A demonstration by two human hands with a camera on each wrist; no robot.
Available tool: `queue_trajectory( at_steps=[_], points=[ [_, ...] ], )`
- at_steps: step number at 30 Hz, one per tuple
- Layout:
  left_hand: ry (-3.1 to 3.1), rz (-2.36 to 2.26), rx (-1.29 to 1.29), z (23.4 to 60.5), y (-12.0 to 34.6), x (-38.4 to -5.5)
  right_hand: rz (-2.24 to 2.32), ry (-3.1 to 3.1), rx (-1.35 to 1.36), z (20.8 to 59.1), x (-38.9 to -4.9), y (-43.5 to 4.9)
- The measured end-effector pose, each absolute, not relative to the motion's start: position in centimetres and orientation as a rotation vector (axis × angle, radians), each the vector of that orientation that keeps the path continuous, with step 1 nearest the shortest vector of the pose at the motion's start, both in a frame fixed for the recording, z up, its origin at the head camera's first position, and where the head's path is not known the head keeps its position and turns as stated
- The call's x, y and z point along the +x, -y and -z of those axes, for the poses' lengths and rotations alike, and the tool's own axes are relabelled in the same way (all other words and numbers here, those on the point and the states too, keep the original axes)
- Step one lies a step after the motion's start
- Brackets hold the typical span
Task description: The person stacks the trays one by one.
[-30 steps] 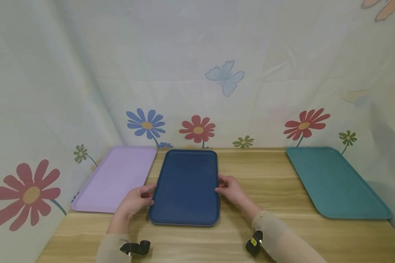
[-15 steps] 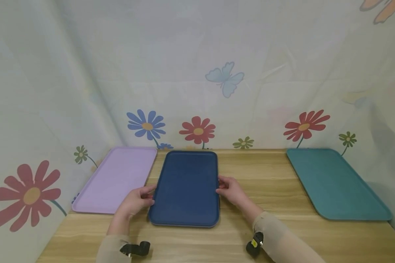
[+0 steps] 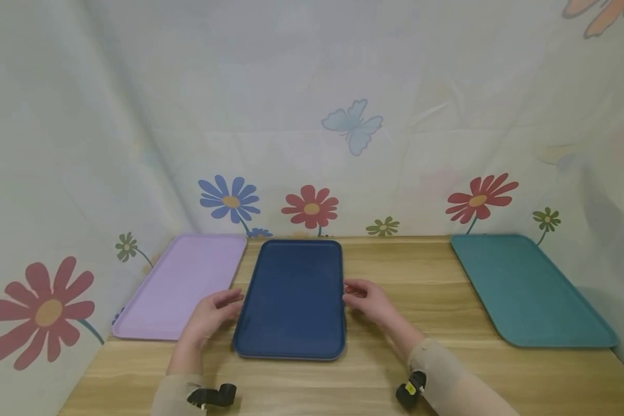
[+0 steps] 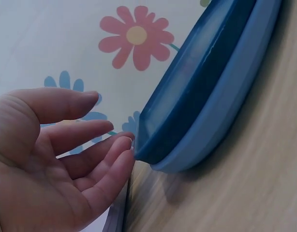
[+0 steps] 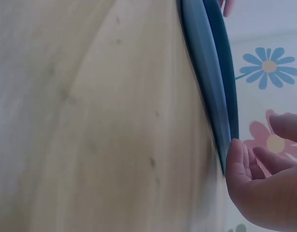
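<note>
A dark blue rectangular tray lies flat on the wooden table, its long sides running away from me. In both wrist views a lighter blue band shows below its dark rim. My left hand is beside the tray's left edge, fingers loosely bent and thumb raised off the rim. In the left wrist view its fingertips come right up to the tray's corner. On the opposite side my right hand has its relaxed fingers at the right edge, the thumb apart from them. Neither hand grips the tray.
A lilac tray lies at the left, partly behind my left hand. At the far right of the wooden table is a teal tray. A flower-printed cloth rises behind and along both sides.
Both hands have loosened from the blue tray's edges; thumbs and fingers have come off its rim and drawn slightly outward. The tray stays in the same place.
</note>
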State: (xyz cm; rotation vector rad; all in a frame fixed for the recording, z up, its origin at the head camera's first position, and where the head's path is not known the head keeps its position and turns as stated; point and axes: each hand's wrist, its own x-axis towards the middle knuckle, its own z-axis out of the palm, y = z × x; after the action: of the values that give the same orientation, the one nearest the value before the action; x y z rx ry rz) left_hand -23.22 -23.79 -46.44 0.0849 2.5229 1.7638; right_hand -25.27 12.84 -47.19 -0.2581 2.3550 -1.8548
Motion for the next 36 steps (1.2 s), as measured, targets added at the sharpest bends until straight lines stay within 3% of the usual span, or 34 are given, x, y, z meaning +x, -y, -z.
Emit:
queue_trajectory(
  at_steps=[10,36],
  points=[
    [-2.480,-1.899,0.061,45.6,22.6,-23.4,1.801,-2.451,-0.345,46.7,-24.6,-15.4],
    [-2.388,-1.993,0.275,44.1,13.8,-22.6,1.736,-2.580,-0.229,45.2,-24.1,-23.7]
  ],
)
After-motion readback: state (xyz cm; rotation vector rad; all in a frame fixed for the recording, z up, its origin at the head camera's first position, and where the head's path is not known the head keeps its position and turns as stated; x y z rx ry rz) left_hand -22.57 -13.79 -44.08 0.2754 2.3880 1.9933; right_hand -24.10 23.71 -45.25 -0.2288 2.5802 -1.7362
